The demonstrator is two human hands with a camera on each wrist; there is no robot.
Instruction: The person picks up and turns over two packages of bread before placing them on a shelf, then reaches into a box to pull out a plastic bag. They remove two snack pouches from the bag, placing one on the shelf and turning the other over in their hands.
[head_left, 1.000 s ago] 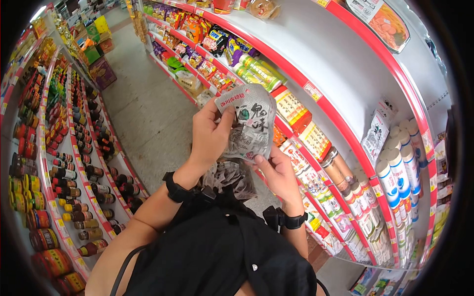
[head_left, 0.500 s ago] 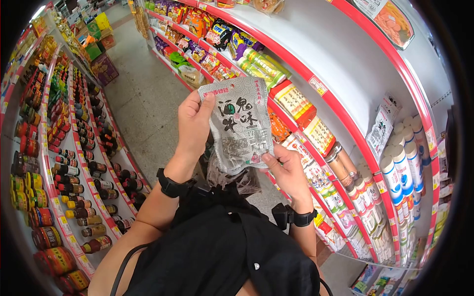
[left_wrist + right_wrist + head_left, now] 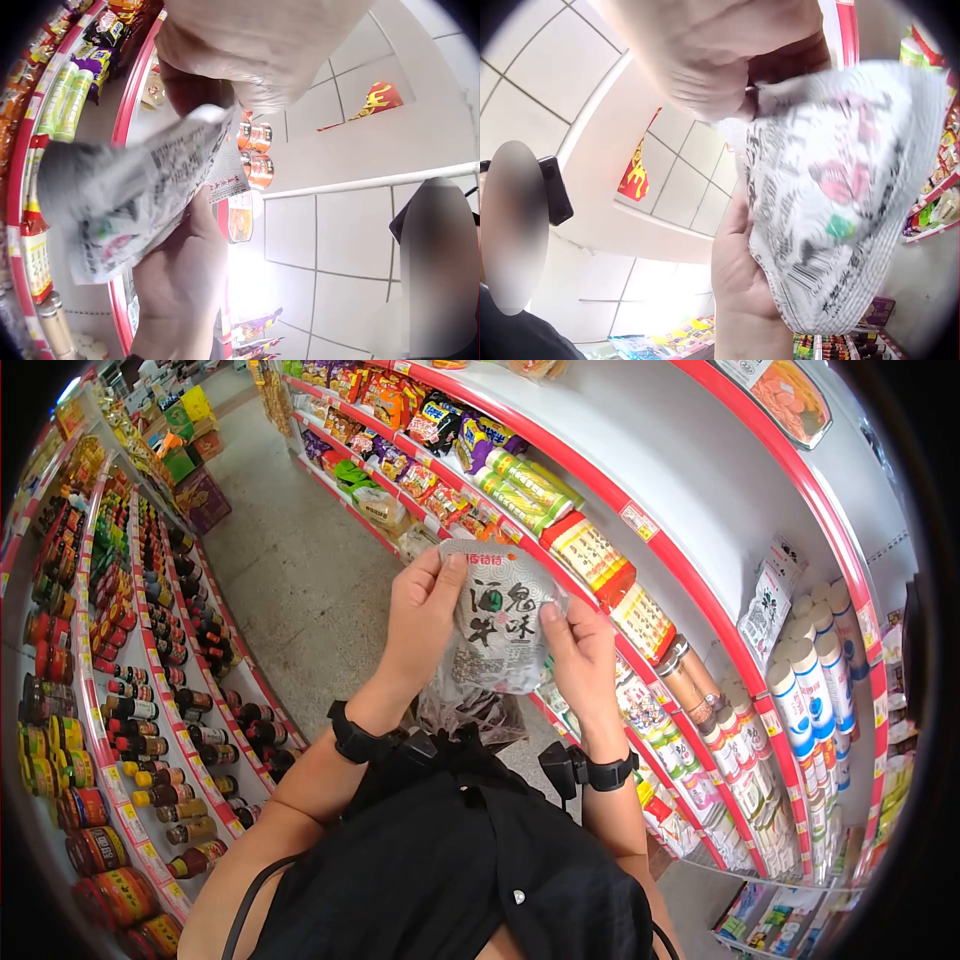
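A silver-grey foil snack pouch (image 3: 500, 625) with dark Chinese lettering is held up in front of the chest. My left hand (image 3: 422, 615) pinches its upper left edge, thumb on the front. On the opposite side, my right hand (image 3: 580, 650) grips the right edge, its thumb also lying on the printed face. In the left wrist view the pouch (image 3: 150, 195) appears bent and partly blurred between both hands. The right wrist view shows the back of the pouch (image 3: 832, 195), with a barcode and small pink and green prints.
Shelving with red edges (image 3: 640, 520) curves along the right, carrying noodle packs (image 3: 590, 555) and white-and-blue cylinders (image 3: 795, 710). Sauce jars (image 3: 130, 705) line shelves on the left. Grey floor (image 3: 290, 550) runs between them. Below the pouch is a clear plastic bag (image 3: 475, 720).
The pouch was first tilted, then lifted with its front spread flat, and is now slightly lower. My right hand has shifted from its bottom corner up to the right edge.
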